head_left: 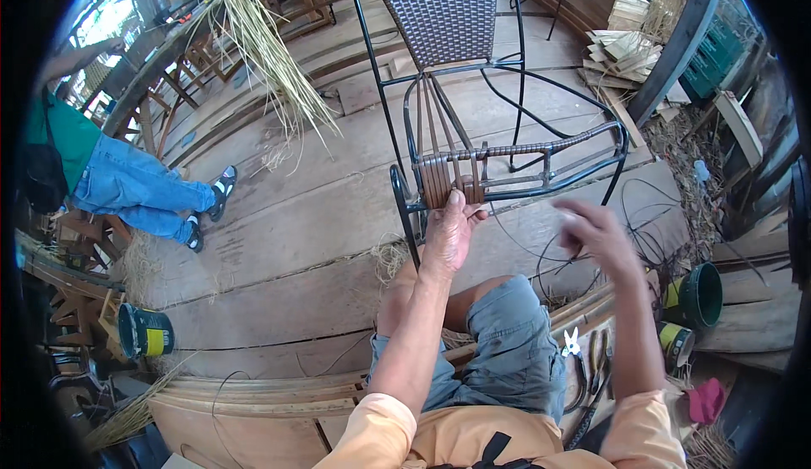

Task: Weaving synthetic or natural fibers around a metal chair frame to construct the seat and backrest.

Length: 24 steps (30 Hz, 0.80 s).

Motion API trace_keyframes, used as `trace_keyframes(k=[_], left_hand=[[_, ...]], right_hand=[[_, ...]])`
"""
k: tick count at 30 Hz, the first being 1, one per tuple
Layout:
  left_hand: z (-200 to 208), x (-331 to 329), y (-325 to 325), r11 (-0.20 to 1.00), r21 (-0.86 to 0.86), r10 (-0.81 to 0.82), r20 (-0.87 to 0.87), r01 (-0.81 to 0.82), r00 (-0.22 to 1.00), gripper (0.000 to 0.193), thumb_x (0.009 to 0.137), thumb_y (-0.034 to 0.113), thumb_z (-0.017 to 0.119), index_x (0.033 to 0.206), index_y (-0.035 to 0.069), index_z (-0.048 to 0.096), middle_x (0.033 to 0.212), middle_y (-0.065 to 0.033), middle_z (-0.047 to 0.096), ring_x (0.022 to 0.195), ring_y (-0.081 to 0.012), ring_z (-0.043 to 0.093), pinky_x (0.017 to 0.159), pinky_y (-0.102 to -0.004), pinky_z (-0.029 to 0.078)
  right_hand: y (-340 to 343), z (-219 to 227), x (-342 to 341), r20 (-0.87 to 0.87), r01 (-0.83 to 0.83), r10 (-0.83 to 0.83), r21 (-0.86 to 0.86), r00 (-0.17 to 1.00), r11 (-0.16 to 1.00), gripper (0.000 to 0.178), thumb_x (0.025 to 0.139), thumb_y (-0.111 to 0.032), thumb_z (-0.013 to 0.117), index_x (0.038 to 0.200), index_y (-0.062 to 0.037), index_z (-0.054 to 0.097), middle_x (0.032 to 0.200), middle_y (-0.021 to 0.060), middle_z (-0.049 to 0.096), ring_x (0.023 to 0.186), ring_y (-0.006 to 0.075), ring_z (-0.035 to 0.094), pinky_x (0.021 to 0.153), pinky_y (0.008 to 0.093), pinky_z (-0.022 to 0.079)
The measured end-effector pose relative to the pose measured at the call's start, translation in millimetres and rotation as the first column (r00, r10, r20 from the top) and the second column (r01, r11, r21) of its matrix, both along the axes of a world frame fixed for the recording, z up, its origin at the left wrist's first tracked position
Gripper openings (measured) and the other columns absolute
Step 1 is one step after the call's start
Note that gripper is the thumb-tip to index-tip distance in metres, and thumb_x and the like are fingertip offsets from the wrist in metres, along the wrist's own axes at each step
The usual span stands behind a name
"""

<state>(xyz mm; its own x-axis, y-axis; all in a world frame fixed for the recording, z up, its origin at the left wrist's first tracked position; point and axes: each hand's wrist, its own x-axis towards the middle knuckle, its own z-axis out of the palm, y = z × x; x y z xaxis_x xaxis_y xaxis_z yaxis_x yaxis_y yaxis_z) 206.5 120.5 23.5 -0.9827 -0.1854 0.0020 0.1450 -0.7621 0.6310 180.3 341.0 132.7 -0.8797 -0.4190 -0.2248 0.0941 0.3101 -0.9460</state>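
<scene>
Several brown strips (435, 184), pinched by left fingers (456, 201), line the chair (524, 149).

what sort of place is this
Probably a workshop where furniture is woven: a metal-framed chair only partly wrapped with brown strips, a hanging bundle of pale, straw-like fibres, and hand tools laid out near the person's right arm.

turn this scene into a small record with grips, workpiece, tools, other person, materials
workpiece: chair with dark tubular frame and woven back
left grip: pinching brown strips on the chair
right grip: blurred, apart from the chair, contents unclear
tools: several, lying at lower right
other person: far left, green top, blue jeans
materials: pale fibre bundle, upper left
</scene>
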Motion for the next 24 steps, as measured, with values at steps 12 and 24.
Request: trace_keyframes(k=[12, 24], left_hand=[[14, -2, -4, 0.994, 0.037, -0.107, -0.020, 0.107, 0.994, 0.036, 0.080, 0.030, 0.064, 0.103, 0.003, 0.056, 0.088, -0.0081, 0.062, 0.075, -0.0194, 0.061, 0.068, -0.0322, 0.050], [14, -5, 2, 0.996, 0.070, -0.062, 0.051, 0.058, 0.997, 0.038, 0.077, 0.037, 0.067, 0.100, 0.009, 0.056, 0.086, -0.0039, 0.060, 0.072, -0.0160, 0.055, 0.063, -0.0286, 0.044]], right_hand=[[-103, -5, 3, -0.313, 0.196, -0.188, -0.006, 0.931, 0.981, 0.020, 0.085, -0.017, 0.053, 0.076, -0.0002, 0.056, 0.059, 0.0060, 0.052, 0.049, 0.0144, 0.046, 0.047, 0.0274, 0.038], [-85, -4, 84, 0.216, 0.400, -0.350, -0.658, 0.912, 0.638, 0.033, 0.080, -0.004, 0.057, 0.109, -0.0028, 0.042, 0.068, -0.0005, 0.044, 0.042, 0.0039, 0.035, 0.034, 0.0185, 0.028]])
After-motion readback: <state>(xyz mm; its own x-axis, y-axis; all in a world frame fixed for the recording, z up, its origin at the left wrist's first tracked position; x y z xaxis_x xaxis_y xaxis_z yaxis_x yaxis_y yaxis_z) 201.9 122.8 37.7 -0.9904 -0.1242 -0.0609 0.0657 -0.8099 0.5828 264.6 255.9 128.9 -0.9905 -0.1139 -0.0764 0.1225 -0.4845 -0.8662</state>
